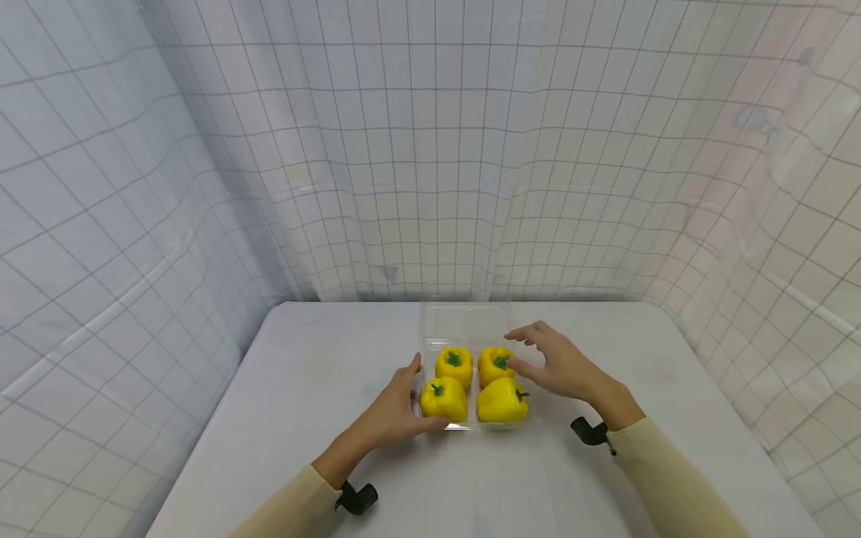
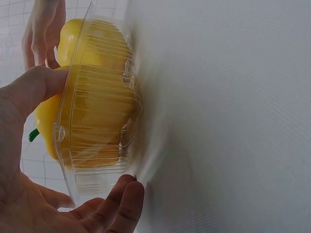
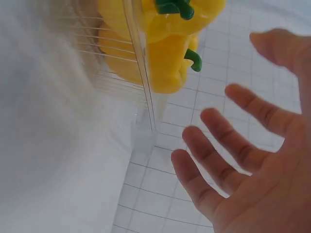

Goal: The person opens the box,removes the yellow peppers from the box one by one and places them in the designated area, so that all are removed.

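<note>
A clear plastic clamshell container lies on the table with its lid folded back toward the far edge. Inside sit several yellow bell peppers with green stems. My left hand holds the container at its near left corner; the thumb lies along the front rim and the fingers bend along the left side. In the left wrist view, the fingertips reach below the rim near the tabletop. My right hand hovers at the container's right side with spread, loosely bent fingers, holding nothing, apart from the peppers in the right wrist view.
A white table carries the container near its far middle. White grid-patterned curtains hang behind the table and on both sides. A black band with a small camera sits on each wrist.
</note>
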`<action>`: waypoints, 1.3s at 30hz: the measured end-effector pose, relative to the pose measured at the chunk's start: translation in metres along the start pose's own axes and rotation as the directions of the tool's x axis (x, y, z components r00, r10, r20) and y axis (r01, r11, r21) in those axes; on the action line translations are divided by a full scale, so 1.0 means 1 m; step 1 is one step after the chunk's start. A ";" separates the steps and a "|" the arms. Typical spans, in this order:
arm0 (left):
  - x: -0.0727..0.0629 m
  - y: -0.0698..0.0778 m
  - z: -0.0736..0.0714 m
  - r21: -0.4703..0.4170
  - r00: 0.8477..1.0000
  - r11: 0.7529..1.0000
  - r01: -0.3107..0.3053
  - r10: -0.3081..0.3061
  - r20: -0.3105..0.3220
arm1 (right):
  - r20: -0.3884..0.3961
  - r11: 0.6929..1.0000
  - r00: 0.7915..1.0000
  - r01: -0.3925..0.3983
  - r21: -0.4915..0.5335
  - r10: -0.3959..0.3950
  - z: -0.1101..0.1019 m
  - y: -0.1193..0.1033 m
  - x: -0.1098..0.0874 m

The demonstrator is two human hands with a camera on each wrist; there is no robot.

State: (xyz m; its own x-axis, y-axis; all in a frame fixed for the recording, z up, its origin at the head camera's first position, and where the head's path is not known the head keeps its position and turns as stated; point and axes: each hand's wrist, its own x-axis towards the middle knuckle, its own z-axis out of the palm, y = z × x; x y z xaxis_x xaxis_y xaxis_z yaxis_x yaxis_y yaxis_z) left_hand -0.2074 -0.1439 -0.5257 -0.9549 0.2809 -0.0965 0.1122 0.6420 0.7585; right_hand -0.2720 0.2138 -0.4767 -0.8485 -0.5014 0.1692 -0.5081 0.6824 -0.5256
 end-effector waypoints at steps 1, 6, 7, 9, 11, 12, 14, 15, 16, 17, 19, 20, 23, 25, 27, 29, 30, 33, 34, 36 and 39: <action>0.000 0.000 0.000 0.000 1.000 1.000 0.001 -0.001 0.000 | 0.012 1.000 1.000 0.014 -0.010 -0.014 -0.001 -0.001 -0.003; 0.001 0.001 -0.002 -0.003 1.000 1.000 0.005 -0.005 0.000 | 0.092 0.994 0.995 0.045 -0.100 -0.036 -0.004 -0.008 -0.016; 0.001 0.002 -0.002 -0.003 1.000 1.000 0.006 -0.006 0.001 | 0.106 0.990 0.994 0.053 -0.129 -0.039 -0.003 -0.009 -0.019; 0.001 0.002 -0.002 -0.001 1.000 1.000 0.008 -0.008 0.003 | 0.125 0.982 0.991 0.076 -0.171 -0.055 -0.002 -0.012 -0.023; 0.001 0.002 -0.002 0.000 1.000 1.000 0.010 -0.010 0.004 | 0.138 0.975 0.988 0.100 -0.199 -0.073 0.001 -0.014 -0.026; 0.001 0.002 -0.002 0.001 1.000 1.000 0.010 -0.010 0.004 | 0.141 0.971 0.987 0.109 -0.213 -0.080 0.003 -0.014 -0.027; 0.002 0.002 -0.003 0.006 1.000 1.000 0.006 -0.006 0.001 | 0.139 0.963 0.985 0.132 -0.233 -0.101 0.006 -0.014 -0.029; 0.002 0.002 -0.003 0.007 1.000 1.000 0.004 -0.004 -0.001 | 0.139 0.960 0.985 0.137 -0.242 -0.106 0.008 -0.014 -0.029; 0.002 0.002 -0.003 0.005 1.000 1.000 0.004 -0.004 0.000 | 0.141 0.958 0.984 0.141 -0.251 -0.108 0.009 -0.014 -0.029; 0.002 0.002 -0.003 0.005 1.000 1.000 0.003 -0.003 -0.001 | 0.142 0.955 0.984 0.145 -0.260 -0.111 0.010 -0.013 -0.029; 0.002 0.002 -0.003 0.000 1.000 1.000 0.005 -0.005 0.000 | 0.143 0.951 0.983 0.152 -0.269 -0.117 0.013 -0.013 -0.029; 0.002 0.002 -0.002 -0.005 1.000 1.000 0.007 -0.007 0.002 | 0.144 0.951 0.982 0.155 -0.269 -0.119 0.014 -0.013 -0.029; 0.003 0.003 -0.001 -0.009 1.000 1.000 0.012 -0.011 0.007 | 0.143 0.955 0.983 0.151 -0.257 -0.117 0.015 -0.014 -0.029; 0.003 0.004 -0.001 -0.007 1.000 1.000 0.008 -0.008 0.009 | 0.140 0.959 0.984 0.142 -0.247 -0.109 0.015 -0.015 -0.030; 0.003 0.004 -0.002 -0.002 1.000 1.000 0.006 -0.006 0.010 | 0.137 0.963 0.986 0.130 -0.238 -0.099 0.015 -0.015 -0.030; 0.002 0.005 -0.002 0.000 1.000 1.000 0.001 -0.001 0.009 | 0.136 0.965 0.987 0.119 -0.232 -0.089 0.015 -0.016 -0.029; 0.002 0.005 -0.003 0.001 1.000 1.000 -0.001 0.001 0.008 | 0.134 0.967 0.987 0.115 -0.228 -0.086 0.015 -0.016 -0.029; 0.000 0.005 -0.003 -0.001 1.000 1.000 0.000 0.000 0.008 | 0.127 0.971 0.988 0.113 -0.213 -0.087 0.014 -0.016 -0.029; 0.000 0.006 -0.003 -0.002 1.000 1.000 -0.002 0.002 0.008 | 0.123 0.972 0.988 0.115 -0.207 -0.090 0.014 -0.016 -0.029; -0.001 0.006 -0.003 -0.001 1.000 1.000 0.000 0.000 0.008 | 0.115 0.972 0.988 0.121 -0.200 -0.099 0.013 -0.016 -0.029; -0.001 0.006 -0.004 -0.004 1.000 1.000 0.004 -0.004 0.007 | 0.100 0.974 0.989 0.130 -0.187 -0.113 0.012 -0.016 -0.029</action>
State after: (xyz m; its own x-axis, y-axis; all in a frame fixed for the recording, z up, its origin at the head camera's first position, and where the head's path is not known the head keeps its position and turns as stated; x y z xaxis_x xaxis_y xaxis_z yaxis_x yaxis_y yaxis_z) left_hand -0.2070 -0.1428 -0.5181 -0.9533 0.2837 -0.1039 0.1077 0.6404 0.7605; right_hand -0.2379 0.2108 -0.4831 -0.7668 -0.6257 0.1431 -0.6326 0.6989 -0.3336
